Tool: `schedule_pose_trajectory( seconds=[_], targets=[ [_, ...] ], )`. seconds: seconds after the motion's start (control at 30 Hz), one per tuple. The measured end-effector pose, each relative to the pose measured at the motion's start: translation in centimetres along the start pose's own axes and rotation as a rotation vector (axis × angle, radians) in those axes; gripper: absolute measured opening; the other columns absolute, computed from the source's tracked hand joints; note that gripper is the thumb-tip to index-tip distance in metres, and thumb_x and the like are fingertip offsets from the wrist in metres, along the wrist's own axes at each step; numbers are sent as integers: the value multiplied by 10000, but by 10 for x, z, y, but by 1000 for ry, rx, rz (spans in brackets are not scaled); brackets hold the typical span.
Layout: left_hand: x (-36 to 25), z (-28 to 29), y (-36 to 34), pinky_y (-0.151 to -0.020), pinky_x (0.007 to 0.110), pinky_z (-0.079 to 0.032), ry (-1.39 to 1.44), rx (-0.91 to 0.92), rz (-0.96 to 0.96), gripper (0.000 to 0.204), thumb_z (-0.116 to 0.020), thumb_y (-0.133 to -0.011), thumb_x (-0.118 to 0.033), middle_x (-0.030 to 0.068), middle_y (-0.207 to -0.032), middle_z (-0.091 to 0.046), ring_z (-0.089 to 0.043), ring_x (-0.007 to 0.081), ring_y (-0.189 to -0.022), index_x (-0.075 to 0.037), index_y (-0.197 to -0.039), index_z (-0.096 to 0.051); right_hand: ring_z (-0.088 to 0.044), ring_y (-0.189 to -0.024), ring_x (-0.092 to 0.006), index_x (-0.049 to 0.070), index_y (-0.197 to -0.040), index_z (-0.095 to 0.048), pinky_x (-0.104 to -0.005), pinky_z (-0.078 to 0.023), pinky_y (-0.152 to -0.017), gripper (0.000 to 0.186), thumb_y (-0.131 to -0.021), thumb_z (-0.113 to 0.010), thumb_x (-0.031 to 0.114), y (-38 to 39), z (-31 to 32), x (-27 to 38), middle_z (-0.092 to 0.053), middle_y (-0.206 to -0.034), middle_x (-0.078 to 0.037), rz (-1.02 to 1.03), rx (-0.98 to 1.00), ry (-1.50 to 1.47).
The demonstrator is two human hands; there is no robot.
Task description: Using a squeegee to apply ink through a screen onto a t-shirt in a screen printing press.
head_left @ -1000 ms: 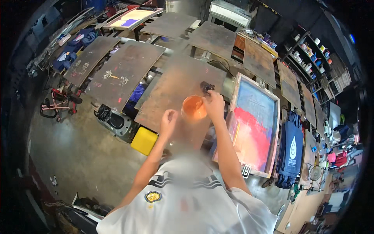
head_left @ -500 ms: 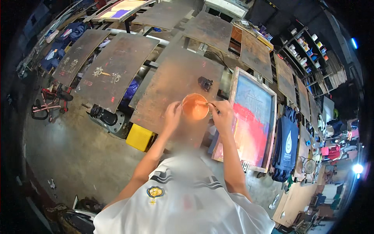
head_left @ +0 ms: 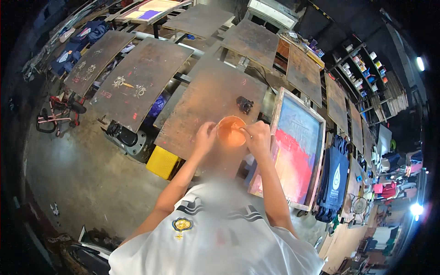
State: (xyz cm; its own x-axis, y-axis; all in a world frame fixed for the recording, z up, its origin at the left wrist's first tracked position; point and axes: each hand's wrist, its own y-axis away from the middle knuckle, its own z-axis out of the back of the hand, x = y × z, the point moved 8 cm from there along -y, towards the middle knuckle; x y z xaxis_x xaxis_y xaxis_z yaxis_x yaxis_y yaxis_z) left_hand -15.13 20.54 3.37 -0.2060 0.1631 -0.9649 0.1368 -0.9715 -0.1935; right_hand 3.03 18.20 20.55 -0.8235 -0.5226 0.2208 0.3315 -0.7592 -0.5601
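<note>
Head view: at twelve o'clock from the white shirt [head_left: 211,243], the orange tub [head_left: 222,133], probably light, smooth and slightly flexible, suits a hold on its wall, which the left hand [head_left: 206,138] seems to grip at nine, the right hand [head_left: 260,139] pinching a thin stick [head_left: 248,133] at three.

An orange tub [head_left: 228,137] is facing its round mouth upward, orange colour coating its inside. It is appearing over the desk [head_left: 192,110], the left hand [head_left: 206,137] meeting its left side. A thin stick [head_left: 248,132] is slanting across the right rim into it, the right hand [head_left: 259,139] gripping its outer end.
</note>
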Motion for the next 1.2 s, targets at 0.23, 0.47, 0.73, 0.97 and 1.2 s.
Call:
schedule_pose_trajectory(
  seconds=[0.23, 0.47, 0.73, 0.97, 1.2],
  targets=[
    [1, -1, -4, -813, 308, -521, 0, 49, -1, 237, -602, -983, -113, 100, -1078, -691, -647, 175, -926, -4, -1192, -631, -596, -809, -214, 96, -823, -749, -386, -410, -771, 72, -835, -730, 165, 13, -1, 16, -696, -787, -33, 24, 95, 2],
    [8, -7, -6, -810, 295, -516, 20, 63, 19, 228, -596, -989, -103, 78, -1057, -691, -635, 146, -917, -11, -1194, -637, -596, -809, -209, 85, -823, -742, -382, -400, -798, 65, -801, -760, 144, 24, -24, -6, -681, -751, -19, 4, 77, 18],
    [2, -3, -8, -841, 322, -522, 60, 80, 47, 236, -600, -976, -125, 103, -1076, -697, -659, 196, -947, -12, -1178, -649, -600, -807, -210, 92, -804, -729, -404, -393, -803, 69, -795, -759, 153, 5, 25, 20, -683, -758, -12, 22, -78, 34],
    [3, -8, -8, -844, 300, -517, 90, 67, -6, 240, -579, -985, -92, 82, -1071, -693, -647, 162, -929, -5, -1199, -644, -600, -794, -213, 92, -811, -747, -402, -396, -807, 54, -809, -770, 141, 20, -9, 8, -698, -764, -22, 39, 32, 50],
    [-3, -5, -1, -872, 308, -512, 69, 60, -24, 273, -581, -981, -94, 93, -1092, -688, -642, 176, -969, -3, -1233, -634, -586, -790, -208, 97, -804, -737, -398, -389, -787, 74, -800, -766, 166, 22, -16, 5, -680, -754, -13, 25, 6, 129]
  ],
)
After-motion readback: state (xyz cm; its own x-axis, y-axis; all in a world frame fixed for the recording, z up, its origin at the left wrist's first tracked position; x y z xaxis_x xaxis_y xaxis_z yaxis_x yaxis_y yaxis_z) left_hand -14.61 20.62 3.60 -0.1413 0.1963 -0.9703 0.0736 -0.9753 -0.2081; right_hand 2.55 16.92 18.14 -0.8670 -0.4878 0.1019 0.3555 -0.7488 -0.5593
